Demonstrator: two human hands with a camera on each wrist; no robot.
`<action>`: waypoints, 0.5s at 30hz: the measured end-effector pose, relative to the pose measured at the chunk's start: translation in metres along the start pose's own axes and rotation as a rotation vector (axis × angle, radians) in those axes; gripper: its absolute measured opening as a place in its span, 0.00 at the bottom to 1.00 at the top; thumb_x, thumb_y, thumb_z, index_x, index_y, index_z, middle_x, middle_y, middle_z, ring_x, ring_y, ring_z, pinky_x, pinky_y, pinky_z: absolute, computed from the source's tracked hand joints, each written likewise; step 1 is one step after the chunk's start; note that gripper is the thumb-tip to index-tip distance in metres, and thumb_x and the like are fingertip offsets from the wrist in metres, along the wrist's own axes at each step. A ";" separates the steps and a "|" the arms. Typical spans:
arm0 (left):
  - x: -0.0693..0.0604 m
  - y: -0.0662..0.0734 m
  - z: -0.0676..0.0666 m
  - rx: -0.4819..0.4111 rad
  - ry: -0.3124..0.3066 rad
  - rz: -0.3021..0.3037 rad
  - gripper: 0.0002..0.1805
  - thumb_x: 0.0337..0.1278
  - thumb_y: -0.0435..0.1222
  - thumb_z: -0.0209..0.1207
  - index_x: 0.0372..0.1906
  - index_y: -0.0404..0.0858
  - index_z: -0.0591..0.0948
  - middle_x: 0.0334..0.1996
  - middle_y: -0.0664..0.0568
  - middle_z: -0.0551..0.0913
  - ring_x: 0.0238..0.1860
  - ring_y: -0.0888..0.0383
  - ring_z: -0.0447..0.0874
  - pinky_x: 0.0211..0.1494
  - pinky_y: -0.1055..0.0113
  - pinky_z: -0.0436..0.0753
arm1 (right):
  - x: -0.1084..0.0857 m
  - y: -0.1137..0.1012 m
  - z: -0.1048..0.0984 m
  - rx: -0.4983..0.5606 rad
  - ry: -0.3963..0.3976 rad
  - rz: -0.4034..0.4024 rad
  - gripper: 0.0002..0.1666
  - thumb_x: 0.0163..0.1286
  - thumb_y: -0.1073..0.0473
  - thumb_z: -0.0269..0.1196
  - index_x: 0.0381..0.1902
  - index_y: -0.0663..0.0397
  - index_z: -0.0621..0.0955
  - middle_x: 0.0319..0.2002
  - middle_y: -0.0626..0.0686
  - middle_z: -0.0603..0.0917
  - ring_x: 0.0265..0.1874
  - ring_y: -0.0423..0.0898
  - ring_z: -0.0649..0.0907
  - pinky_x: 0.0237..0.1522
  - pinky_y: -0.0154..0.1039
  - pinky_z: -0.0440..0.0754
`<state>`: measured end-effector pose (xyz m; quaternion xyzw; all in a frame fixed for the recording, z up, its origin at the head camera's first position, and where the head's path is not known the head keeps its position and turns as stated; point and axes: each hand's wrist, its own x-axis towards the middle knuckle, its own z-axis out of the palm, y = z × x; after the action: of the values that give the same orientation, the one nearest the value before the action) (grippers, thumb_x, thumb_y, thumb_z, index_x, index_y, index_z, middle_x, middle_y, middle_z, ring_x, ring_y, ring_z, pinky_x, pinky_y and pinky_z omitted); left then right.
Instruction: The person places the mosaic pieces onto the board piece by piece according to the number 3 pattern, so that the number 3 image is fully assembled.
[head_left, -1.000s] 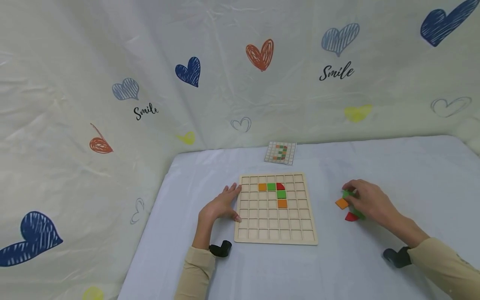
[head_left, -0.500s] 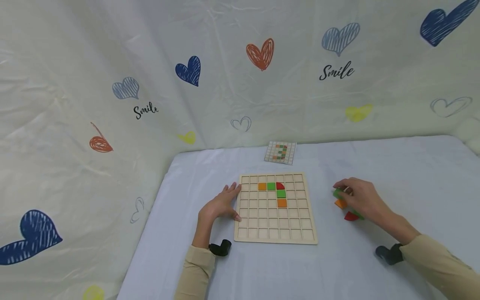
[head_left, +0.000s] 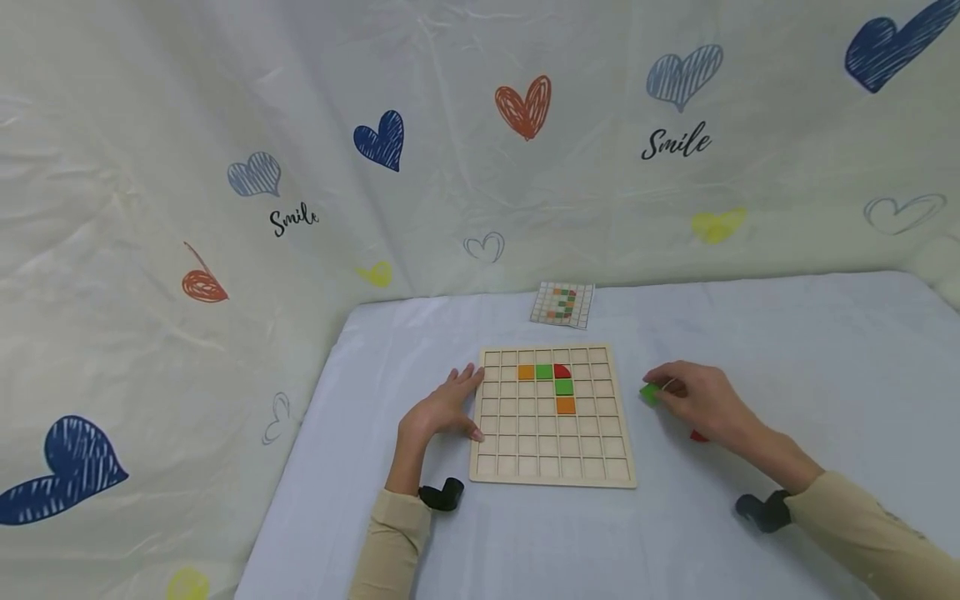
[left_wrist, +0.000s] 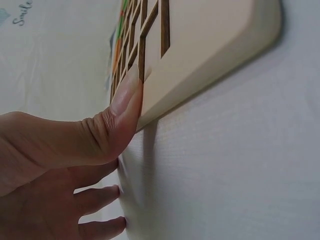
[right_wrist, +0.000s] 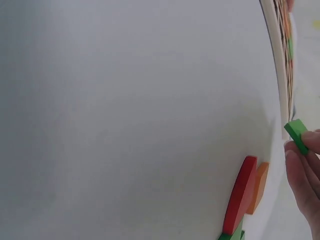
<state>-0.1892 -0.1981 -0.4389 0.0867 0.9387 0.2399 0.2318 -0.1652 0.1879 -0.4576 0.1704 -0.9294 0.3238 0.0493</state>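
Note:
My right hand (head_left: 701, 400) pinches a green square tile (right_wrist: 298, 134) between thumb and fingers, off the cloth and to the right of the board. My left hand (head_left: 441, 410) rests along the left edge of the wooden grid board (head_left: 517, 475), fingers spread and thumb (left_wrist: 127, 100) touching the rim. On the board, an orange, a green and a red rounded tile (head_left: 562, 372) lie in a row, with a green and an orange tile (head_left: 566, 406) below the red one. In the right wrist view, a loose red tile (right_wrist: 241, 195), an orange tile (right_wrist: 258, 188) and green pieces lie behind the hand.
A small pattern card (head_left: 562, 305) with a coloured figure on a grid lies beyond the board. White cloth (head_left: 570, 542) covers the table. Behind it hangs a pale sheet (head_left: 420, 225) printed with hearts and "Smile".
My right hand has lifted the green tile from the loose pieces and carried it left toward the board. My left hand stays at the board's edge.

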 end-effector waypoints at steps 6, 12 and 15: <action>0.000 0.000 0.000 -0.005 -0.005 0.002 0.62 0.41 0.33 0.80 0.82 0.41 0.57 0.84 0.46 0.49 0.85 0.44 0.40 0.82 0.42 0.53 | 0.002 -0.011 0.005 0.019 -0.026 0.024 0.13 0.61 0.72 0.70 0.45 0.63 0.87 0.42 0.59 0.90 0.38 0.53 0.89 0.42 0.49 0.88; 0.001 -0.002 0.000 0.000 -0.002 0.009 0.62 0.41 0.33 0.80 0.82 0.41 0.57 0.84 0.46 0.49 0.84 0.44 0.40 0.82 0.42 0.54 | 0.006 -0.021 0.011 0.063 -0.082 0.049 0.15 0.61 0.70 0.70 0.47 0.65 0.87 0.44 0.60 0.90 0.39 0.53 0.89 0.43 0.49 0.89; 0.001 -0.003 0.000 0.003 -0.002 0.013 0.62 0.41 0.33 0.80 0.82 0.41 0.57 0.84 0.47 0.48 0.85 0.44 0.40 0.82 0.43 0.54 | 0.008 -0.027 0.014 0.084 -0.105 0.048 0.16 0.61 0.70 0.70 0.48 0.65 0.87 0.45 0.59 0.90 0.39 0.51 0.89 0.42 0.47 0.89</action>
<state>-0.1904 -0.2000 -0.4406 0.0935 0.9382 0.2400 0.2312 -0.1627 0.1571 -0.4509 0.1668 -0.9200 0.3544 -0.0143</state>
